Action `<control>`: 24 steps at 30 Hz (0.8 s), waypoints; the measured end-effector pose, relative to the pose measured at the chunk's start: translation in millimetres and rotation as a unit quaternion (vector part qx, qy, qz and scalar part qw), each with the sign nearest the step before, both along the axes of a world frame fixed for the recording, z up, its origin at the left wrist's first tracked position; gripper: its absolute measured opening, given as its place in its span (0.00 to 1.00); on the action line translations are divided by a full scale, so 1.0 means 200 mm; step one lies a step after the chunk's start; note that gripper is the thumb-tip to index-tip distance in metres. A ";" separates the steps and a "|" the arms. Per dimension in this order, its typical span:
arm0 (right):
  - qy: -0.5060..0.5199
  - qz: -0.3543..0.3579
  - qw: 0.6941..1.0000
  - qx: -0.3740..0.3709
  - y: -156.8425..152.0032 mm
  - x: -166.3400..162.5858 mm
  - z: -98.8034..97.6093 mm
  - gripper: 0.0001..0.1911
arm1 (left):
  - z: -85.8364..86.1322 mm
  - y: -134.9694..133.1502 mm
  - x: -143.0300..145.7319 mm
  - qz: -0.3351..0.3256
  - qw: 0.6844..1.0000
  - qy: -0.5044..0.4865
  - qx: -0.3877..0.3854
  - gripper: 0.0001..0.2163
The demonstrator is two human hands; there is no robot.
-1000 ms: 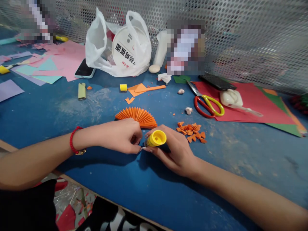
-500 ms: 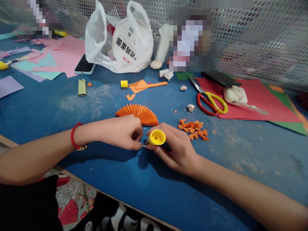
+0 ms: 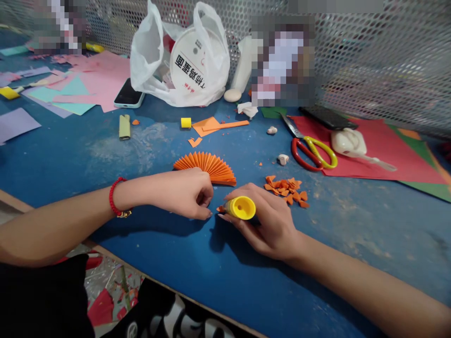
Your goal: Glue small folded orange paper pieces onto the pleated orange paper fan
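Observation:
My right hand (image 3: 268, 220) grips a yellow glue stick (image 3: 241, 207), its tip pointing left with a small orange paper bit (image 3: 221, 209) at the tip. My left hand (image 3: 183, 192), with a red bracelet at the wrist, rests on the blue table with fingers curled in a pinch just left of that tip; what it pinches is hidden. A pleated orange paper fan (image 3: 207, 166) lies flat right behind both hands. A heap of small orange paper pieces (image 3: 287, 190) sits to the right of the fan.
Red-and-yellow scissors (image 3: 312, 152) lie on red and green paper sheets (image 3: 387, 155) at the right. A white plastic bag (image 3: 179, 61), a phone (image 3: 128, 96), a lighter (image 3: 124, 126), a yellow cap (image 3: 186, 122), orange offcuts (image 3: 211, 126) and pink papers (image 3: 98, 80) lie behind. The table edge (image 3: 169, 288) runs near me.
My right hand has drawn the glue stick slightly right, away from my left hand, so a small gap and the orange bit now show between them.

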State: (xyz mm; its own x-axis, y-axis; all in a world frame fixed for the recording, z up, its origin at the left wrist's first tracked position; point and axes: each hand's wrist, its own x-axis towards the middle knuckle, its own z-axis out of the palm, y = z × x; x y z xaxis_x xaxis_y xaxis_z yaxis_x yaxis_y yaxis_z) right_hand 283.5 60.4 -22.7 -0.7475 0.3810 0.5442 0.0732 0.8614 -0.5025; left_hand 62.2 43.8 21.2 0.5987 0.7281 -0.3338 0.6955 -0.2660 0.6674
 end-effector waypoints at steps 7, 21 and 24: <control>0.110 -0.085 0.990 -0.019 0.01 0.02 0.01 0.12 | 0.00 0.00 0.00 0.031 0.999 -0.025 -0.028 0.05; 0.201 -0.161 0.957 -0.129 0.02 0.03 -0.02 0.08 | -0.06 -0.03 0.00 -0.088 0.940 -0.040 0.328 0.06; 0.216 -0.163 0.952 -0.142 0.03 0.03 -0.02 0.07 | -0.08 -0.03 -0.01 -0.118 0.911 -0.008 0.396 0.07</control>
